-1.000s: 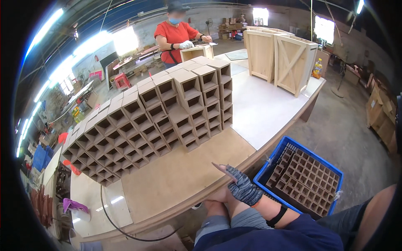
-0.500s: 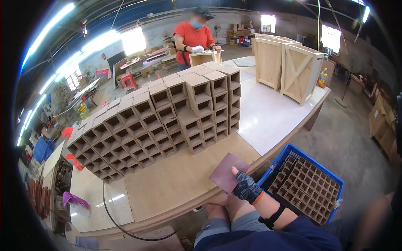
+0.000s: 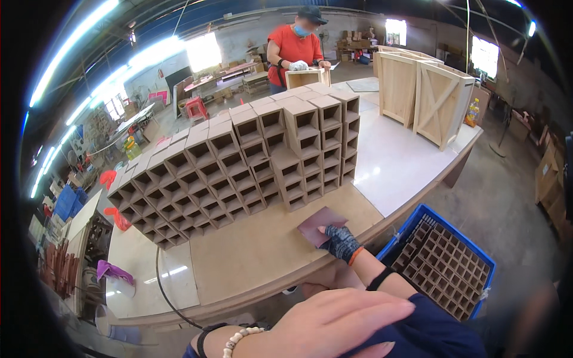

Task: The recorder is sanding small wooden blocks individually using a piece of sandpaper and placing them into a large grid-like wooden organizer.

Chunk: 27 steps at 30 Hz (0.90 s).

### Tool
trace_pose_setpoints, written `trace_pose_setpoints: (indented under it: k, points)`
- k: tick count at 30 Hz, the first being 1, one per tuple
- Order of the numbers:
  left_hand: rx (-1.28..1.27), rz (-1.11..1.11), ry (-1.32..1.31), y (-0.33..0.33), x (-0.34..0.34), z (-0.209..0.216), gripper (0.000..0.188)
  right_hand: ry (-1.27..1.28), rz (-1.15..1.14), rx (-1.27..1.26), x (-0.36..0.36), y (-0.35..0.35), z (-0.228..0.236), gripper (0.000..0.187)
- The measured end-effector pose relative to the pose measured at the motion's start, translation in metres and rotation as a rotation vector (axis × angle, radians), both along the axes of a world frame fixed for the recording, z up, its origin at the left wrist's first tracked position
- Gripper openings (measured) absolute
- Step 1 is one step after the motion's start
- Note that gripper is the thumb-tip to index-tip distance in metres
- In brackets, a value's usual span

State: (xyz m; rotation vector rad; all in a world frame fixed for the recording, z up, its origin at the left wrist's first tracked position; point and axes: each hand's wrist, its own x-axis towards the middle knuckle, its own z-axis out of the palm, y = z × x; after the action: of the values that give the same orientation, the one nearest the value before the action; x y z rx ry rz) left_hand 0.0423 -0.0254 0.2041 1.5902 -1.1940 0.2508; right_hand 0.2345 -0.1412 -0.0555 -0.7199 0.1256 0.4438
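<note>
Sheet (image 3: 311, 224) is over bench (image 3: 239, 274), one corner toward stack (image 3: 239, 161); near-square, long axis indeterminable. Right hand's (image 3: 341, 243) grip: clamped on sheet. Since earlier: sheet farther inward; left hand (image 3: 334, 319) entered, thumb apart.

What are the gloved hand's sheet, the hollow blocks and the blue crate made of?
Sheet: perhaps sandpaper or card; thin, dull, reddish. Hollow blocks: probably fibreboard; matte brown, no visible grain. Blue crate: likely moulded plastic; smooth, uniformly coloured, slotted side.
</note>
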Motion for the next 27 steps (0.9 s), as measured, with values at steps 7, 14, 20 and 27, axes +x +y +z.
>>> trace_pose_setpoints:
  k: [7, 14, 20, 27]
  points:
    - [0.047, 0.125, -0.141, -0.024, -0.005, 0.002, 0.038, 0.014, -0.096, 0.055, 0.023, -0.004, -0.027, 0.037]
    - [-0.094, 0.009, -0.081, -0.023, 0.009, -0.022, 0.028, 0.022, -0.087, -0.008, 0.022, -0.002, -0.014, 0.039]
    - [-0.099, 0.289, 0.604, 0.006, 0.070, -0.013, 0.045, 0.039, -0.092, 0.101, 0.029, -0.013, -0.036, 0.041]
    - [-0.423, 0.699, 1.004, 0.078, 0.207, -0.098, 0.037, 0.011, -0.052, 0.128, 0.014, -0.002, -0.021, 0.041]
